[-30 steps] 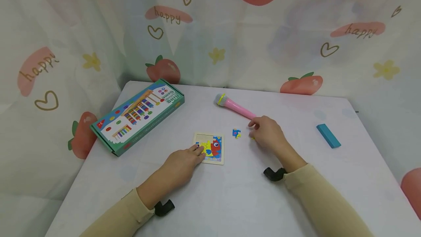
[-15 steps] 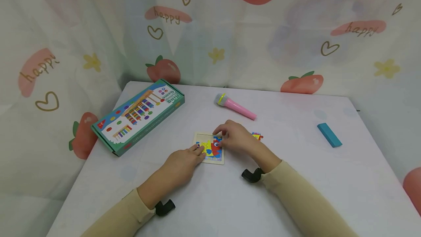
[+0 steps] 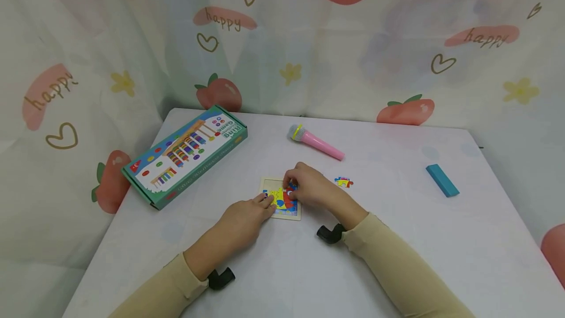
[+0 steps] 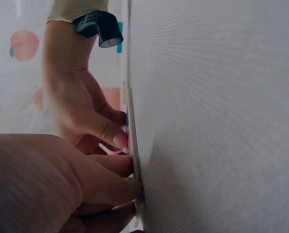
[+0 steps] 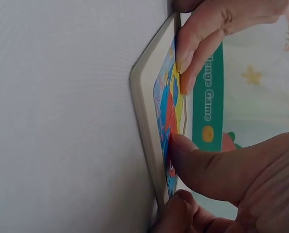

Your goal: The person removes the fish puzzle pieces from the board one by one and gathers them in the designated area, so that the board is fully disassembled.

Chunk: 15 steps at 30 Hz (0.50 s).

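A square wooden jigsaw puzzle with a red, yellow and blue fish picture lies flat between the hands. My left hand rests its fingertips on the left side of the puzzle. In the head view my right hand bends over the upper right part. Its thumb touches the picture in the right wrist view, with the other fingers at the frame's edge. I cannot tell whether a piece is between its thumb and fingers. A loose yellow and red puzzle piece lies right of that hand.
Behind the puzzle lies a pink toy microphone. A green game box sits at the back left of the white table, and a teal block lies at the right. A patterned curtain stands behind.
My right hand has moved left from beside the loose pieces onto the puzzle's upper right. The yellow and red piece is uncovered; the blue one is out of sight. My left hand stays put.
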### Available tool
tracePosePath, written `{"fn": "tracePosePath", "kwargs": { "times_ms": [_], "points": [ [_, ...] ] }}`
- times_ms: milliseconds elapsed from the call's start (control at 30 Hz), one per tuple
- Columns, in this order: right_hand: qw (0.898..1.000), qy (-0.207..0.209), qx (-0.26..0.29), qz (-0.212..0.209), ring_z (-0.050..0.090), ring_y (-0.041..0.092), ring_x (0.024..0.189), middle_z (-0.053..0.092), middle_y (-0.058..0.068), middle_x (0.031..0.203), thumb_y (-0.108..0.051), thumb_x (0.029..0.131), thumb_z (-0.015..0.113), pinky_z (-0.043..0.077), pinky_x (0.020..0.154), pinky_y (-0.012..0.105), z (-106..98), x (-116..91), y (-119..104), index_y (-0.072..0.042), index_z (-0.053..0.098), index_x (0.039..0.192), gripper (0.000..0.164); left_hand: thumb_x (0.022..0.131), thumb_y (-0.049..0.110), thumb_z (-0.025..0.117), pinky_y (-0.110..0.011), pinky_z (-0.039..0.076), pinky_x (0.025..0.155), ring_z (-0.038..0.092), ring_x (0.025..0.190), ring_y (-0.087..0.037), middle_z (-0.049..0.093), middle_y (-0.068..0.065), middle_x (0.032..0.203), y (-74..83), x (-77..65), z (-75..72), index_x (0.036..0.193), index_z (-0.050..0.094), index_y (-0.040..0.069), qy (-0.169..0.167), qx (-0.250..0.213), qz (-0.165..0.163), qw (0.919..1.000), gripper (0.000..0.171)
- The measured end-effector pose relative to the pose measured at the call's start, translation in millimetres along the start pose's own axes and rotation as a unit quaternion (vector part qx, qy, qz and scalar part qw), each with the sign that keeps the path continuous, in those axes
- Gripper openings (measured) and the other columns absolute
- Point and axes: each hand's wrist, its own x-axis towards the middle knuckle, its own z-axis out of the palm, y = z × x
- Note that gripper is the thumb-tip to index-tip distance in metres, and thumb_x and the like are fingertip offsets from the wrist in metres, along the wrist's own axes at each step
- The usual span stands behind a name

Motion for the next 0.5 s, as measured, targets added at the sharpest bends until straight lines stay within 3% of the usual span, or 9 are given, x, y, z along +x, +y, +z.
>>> {"fn": "tracePosePath", "kwargs": {
  "times_ms": [333, 500],
  "points": [
    [1.000, 0.014, 0.005, 0.007, 0.060, 0.025, 0.103, 0.057, 0.007, 0.114, -0.013, 0.093, 0.085, 0.059, 0.095, 0.041, 5.8, 0.5, 1.7, -0.024, 0.070, 0.105, 0.022, 0.097, 0.016, 0.079, -0.046, 0.058, 0.110, 0.051, 0.155, -0.024, 0.057, -0.001, 0.163, -0.4, 0.1, 0.0, 0.151, 0.065, 0.019, 0.000, 0.003, 0.001, 1.0000, 0.057],
    [0.999, 0.033, 0.028, 0.021, 0.059, 0.025, 0.106, 0.061, 0.007, 0.114, -0.009, 0.093, 0.084, 0.058, 0.100, 0.043, 6.5, -0.1, 2.7, -0.019, 0.067, 0.122, 0.035, 0.097, 0.014, 0.078, -0.046, 0.058, 0.110, 0.052, 0.154, -0.024, 0.059, -0.002, 0.162, -1.1, 0.5, 1.2, 0.150, 0.066, 0.018, 0.003, 0.002, 0.005, 1.0000, 0.055]
  ]
}}
